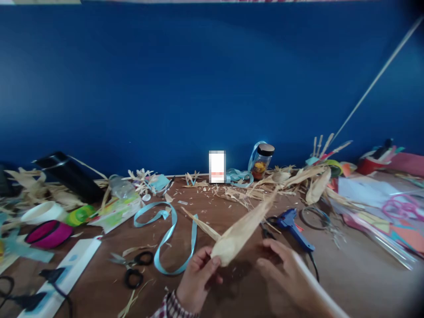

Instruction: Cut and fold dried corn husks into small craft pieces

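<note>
My left hand pinches the wide end of a pale dried corn husk, whose narrow tip points up and to the right. A thin strip of husk juts out to the left from the same grip. To the right of the husk, my right hand is held apart from it, fingers spread and holding nothing. A blue glue gun lies beyond my right hand, next to dark-handled scissors. On the left, a looping light blue ribbon lies near black-handled scissors.
A white power strip with plugs lies at the front left. Behind stand a black cylinder, a lit phone and a black-lidded jar. Husks, a wire coil and papers lie on the right.
</note>
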`<act>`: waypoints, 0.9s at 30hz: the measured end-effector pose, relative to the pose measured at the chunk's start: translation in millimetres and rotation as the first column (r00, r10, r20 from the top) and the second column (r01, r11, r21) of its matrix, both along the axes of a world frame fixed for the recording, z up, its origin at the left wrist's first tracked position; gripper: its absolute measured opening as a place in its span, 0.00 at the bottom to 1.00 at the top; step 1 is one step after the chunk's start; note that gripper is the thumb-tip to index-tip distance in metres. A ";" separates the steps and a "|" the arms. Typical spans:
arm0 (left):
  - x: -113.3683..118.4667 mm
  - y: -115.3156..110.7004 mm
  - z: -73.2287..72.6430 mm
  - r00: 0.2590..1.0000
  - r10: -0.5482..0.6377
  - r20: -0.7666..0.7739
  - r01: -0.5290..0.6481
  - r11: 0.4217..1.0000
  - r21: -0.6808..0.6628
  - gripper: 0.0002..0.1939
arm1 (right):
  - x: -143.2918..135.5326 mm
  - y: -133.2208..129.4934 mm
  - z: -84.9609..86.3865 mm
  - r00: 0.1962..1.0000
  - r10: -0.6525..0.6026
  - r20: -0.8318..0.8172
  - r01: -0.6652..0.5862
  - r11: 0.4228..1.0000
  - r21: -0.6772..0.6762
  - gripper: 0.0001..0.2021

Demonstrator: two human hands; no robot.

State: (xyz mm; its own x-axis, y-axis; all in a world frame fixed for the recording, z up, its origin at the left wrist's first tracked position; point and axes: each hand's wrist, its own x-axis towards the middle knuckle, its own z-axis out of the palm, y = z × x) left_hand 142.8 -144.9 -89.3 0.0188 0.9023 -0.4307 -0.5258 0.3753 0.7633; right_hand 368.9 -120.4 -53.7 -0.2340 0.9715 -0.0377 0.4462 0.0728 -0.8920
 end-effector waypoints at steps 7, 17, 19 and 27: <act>-16.1 19.6 14.4 0.950 0.247 0.191 -0.235 0.968 -0.084 0.17 | 89.5 2.9 -0.9 0.856 -0.257 0.448 0.179 0.961 0.209 0.14; -22.9 21.4 -17.3 0.931 0.263 0.252 -0.233 0.962 -0.142 0.17 | 90.2 4.6 -6.2 0.727 -0.256 0.637 0.103 0.958 0.267 0.11; -23.3 18.7 -18.7 0.933 0.273 0.234 -0.240 0.958 -0.158 0.18 | 79.2 7.6 -7.5 0.716 -0.220 0.663 0.060 0.965 0.255 0.09; -14.9 12.4 -12.1 0.951 0.238 0.200 -0.209 0.966 -0.155 0.21 | 32.1 33.2 -19.4 0.749 -0.143 0.647 -0.008 0.975 0.224 0.09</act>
State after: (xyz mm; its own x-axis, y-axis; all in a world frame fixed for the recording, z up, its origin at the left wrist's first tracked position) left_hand 127.9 -132.5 -101.3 -0.0711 0.8301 -0.5531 -0.7538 0.3184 0.5748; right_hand 401.0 -87.1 -73.0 -0.1580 0.9867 0.0386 0.9247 0.1615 -0.3449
